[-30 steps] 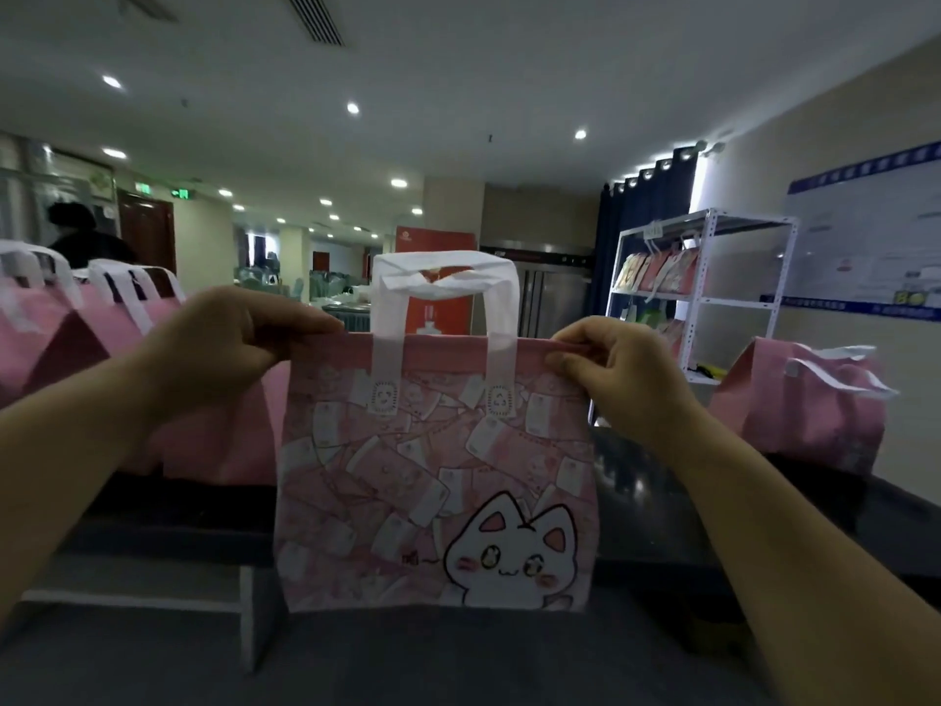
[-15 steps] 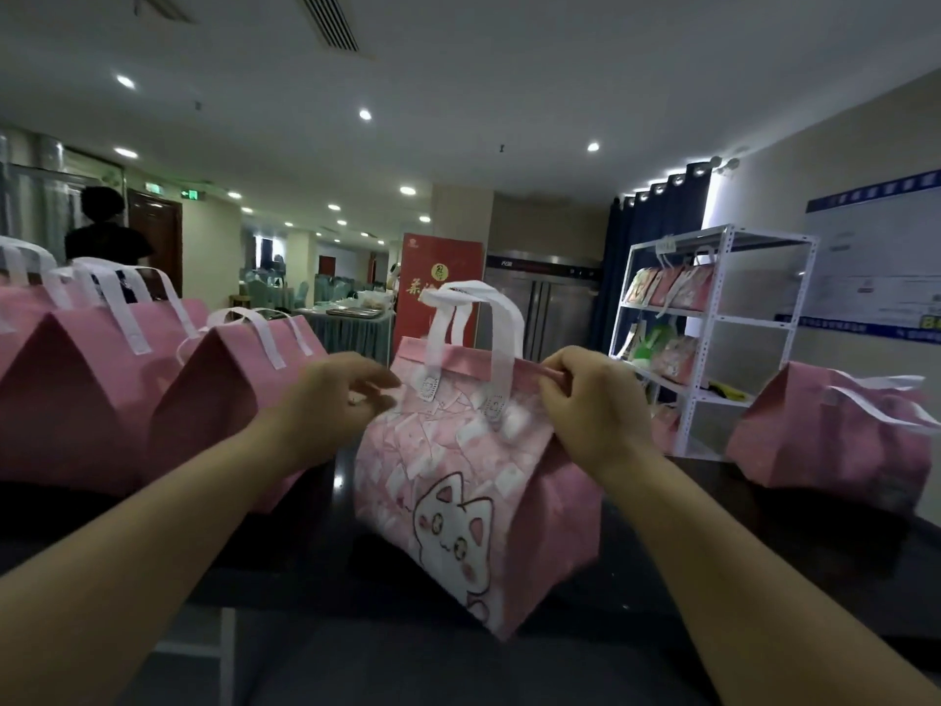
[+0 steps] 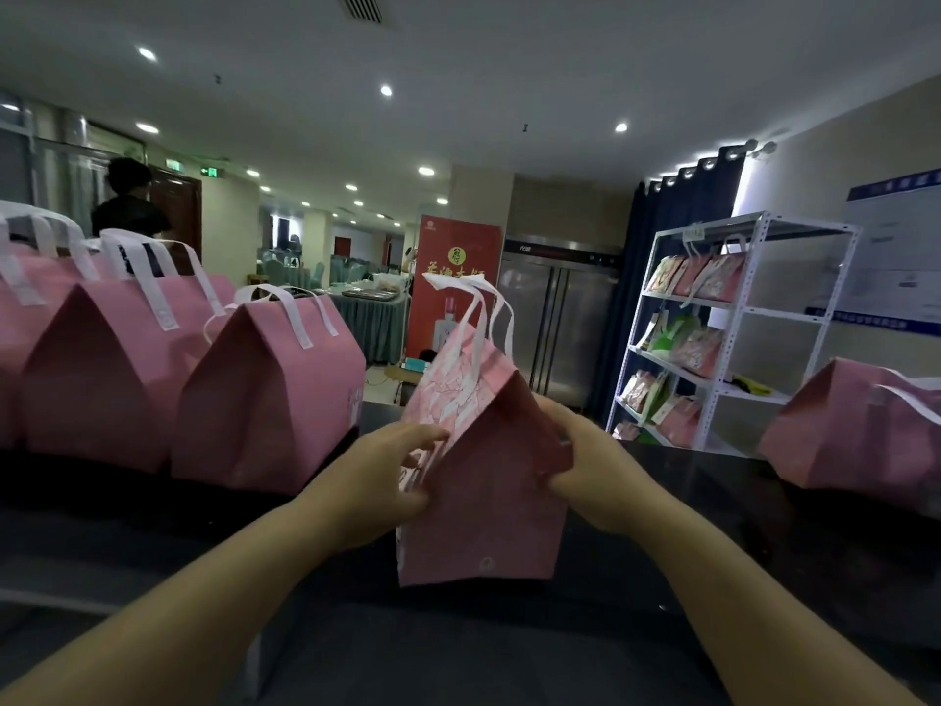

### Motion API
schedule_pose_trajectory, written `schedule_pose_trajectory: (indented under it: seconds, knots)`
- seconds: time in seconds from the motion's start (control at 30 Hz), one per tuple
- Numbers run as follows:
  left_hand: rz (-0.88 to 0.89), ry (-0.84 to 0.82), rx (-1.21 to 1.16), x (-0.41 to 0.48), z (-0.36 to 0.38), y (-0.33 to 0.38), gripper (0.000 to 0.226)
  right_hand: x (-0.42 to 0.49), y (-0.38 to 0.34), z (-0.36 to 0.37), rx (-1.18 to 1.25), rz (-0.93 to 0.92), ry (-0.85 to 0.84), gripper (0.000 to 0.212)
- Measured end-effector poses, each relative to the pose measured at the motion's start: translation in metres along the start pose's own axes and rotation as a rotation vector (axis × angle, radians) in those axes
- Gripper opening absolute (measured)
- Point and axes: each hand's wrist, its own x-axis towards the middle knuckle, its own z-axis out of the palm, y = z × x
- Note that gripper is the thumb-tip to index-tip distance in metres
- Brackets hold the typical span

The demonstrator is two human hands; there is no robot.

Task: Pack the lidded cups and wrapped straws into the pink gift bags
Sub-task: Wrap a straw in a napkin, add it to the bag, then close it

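Both hands are on one pink gift bag (image 3: 483,507), standing upright on the dark surface (image 3: 713,578) with its narrow folded side facing us. The left hand (image 3: 377,481) grips the printed front edge, the right hand (image 3: 585,471) pinches the opposite edge. Its white handles (image 3: 478,318) stick up above. Three more pink bags (image 3: 270,394) line up to the left, another bag (image 3: 855,430) sits well off right, near a white shelf (image 3: 723,328).

A gift bag (image 3: 483,481) stands on the desk (image 3: 713,578) between the left hand (image 3: 377,481) and right hand (image 3: 590,476). A row of bags (image 3: 153,379) stands to its left, another bag (image 3: 860,430) to its right, a shelf rack (image 3: 723,328) behind.
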Motion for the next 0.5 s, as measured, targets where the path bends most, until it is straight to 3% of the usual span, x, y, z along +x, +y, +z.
schedule_pose_trajectory:
  seconds: [0.3,0.5]
  knots:
    - [-0.147,0.178,0.115,0.007,-0.022,-0.027,0.038,0.039,0.007,0.050,0.016,0.083,0.182,0.042]
    - [-0.299,0.286,0.146,0.017,-0.036,-0.059,0.030,0.081,0.004,0.084,-0.014,0.156,0.215,0.038]
